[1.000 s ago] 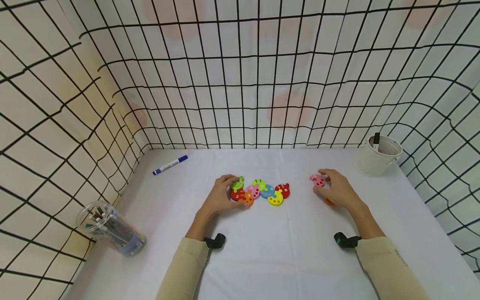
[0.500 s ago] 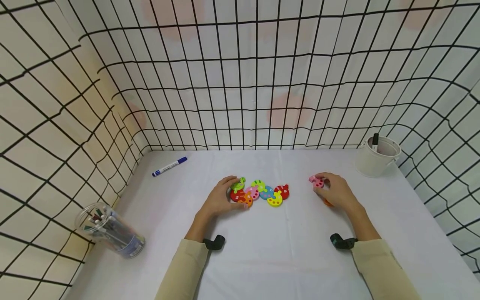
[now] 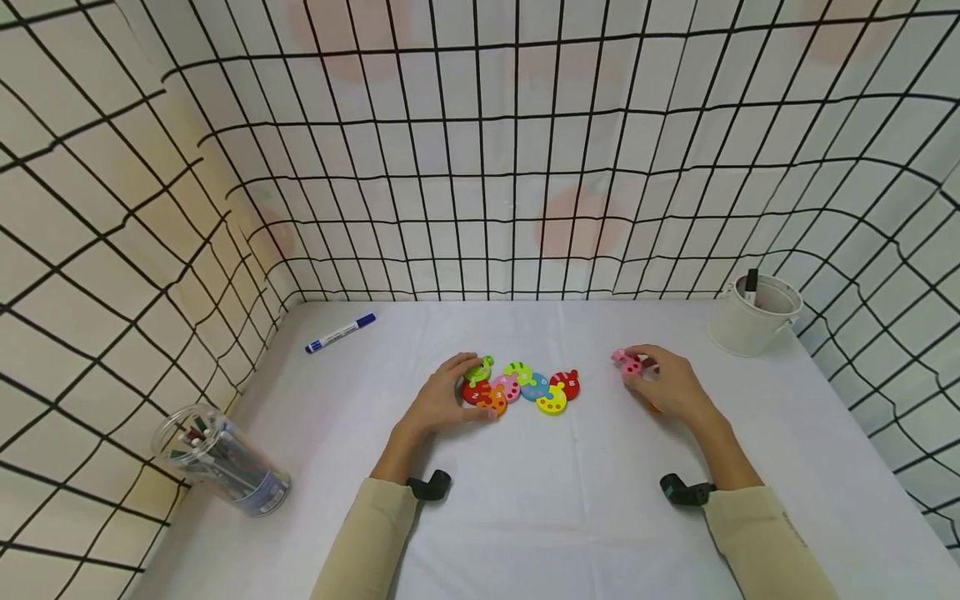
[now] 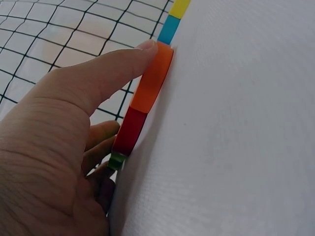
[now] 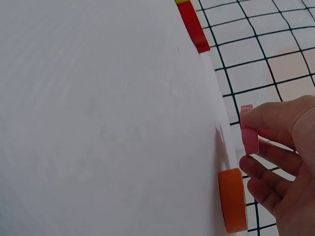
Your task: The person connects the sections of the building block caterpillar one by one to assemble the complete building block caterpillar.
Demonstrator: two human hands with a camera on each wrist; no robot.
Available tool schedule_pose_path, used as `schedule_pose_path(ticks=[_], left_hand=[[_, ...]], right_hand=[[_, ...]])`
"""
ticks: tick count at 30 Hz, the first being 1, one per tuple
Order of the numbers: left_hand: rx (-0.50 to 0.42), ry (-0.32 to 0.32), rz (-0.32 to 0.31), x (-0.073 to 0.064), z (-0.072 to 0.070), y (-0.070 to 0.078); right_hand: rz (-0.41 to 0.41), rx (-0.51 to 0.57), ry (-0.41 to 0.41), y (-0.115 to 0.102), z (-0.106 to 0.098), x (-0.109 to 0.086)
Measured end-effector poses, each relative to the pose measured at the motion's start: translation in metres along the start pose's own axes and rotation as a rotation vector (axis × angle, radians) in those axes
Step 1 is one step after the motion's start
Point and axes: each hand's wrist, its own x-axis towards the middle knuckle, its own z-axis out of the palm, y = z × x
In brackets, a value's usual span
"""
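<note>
In the head view, a row of numbered, round caterpillar puzzle pieces (image 3: pixel 535 386) lies joined mid-table, with a green face piece (image 3: pixel 477 372) at its left end. My left hand (image 3: pixel 441 400) holds that end, its thumb on the edge of the orange piece (image 4: pixel 153 81) and its fingers by the green one. On the right, my right hand (image 3: pixel 670 383) pinches a pink spotted puzzle piece (image 3: pixel 630 364) between thumb and fingers. The right wrist view shows this pink piece raised above the table. Another orange piece (image 5: pixel 233 200) lies on the table under that hand, mostly hidden in the head view.
A blue-capped marker (image 3: pixel 340 333) lies at the back left. A clear jar of pens (image 3: pixel 251 483) stands at the left edge, and a white bucket (image 3: pixel 738 325) with a marker in it stands at the back right. Gridded cloth walls surround the white table.
My right hand has shifted slightly left with the pink piece, towards the joined row. The left hand stays at the row's left end, almost still.
</note>
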Motion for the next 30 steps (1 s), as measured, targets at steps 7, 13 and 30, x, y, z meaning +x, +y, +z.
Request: schedule_pose_path(ticks=[7,13,30], left_hand=[[0.013,0.004,0.027,0.000,0.001,0.000],[0.007,0.014,0.051,-0.001,0.001,0.001],[0.014,0.002,0.059,0.000,0.001,-0.003]], right_hand=[[-0.006,-0.010,0.009,-0.014,0.007,0.002],[-0.026,0.016,-0.015,-0.026,0.012,0.004],[-0.129,0.032,-0.079,-0.047,0.034,0.010]])
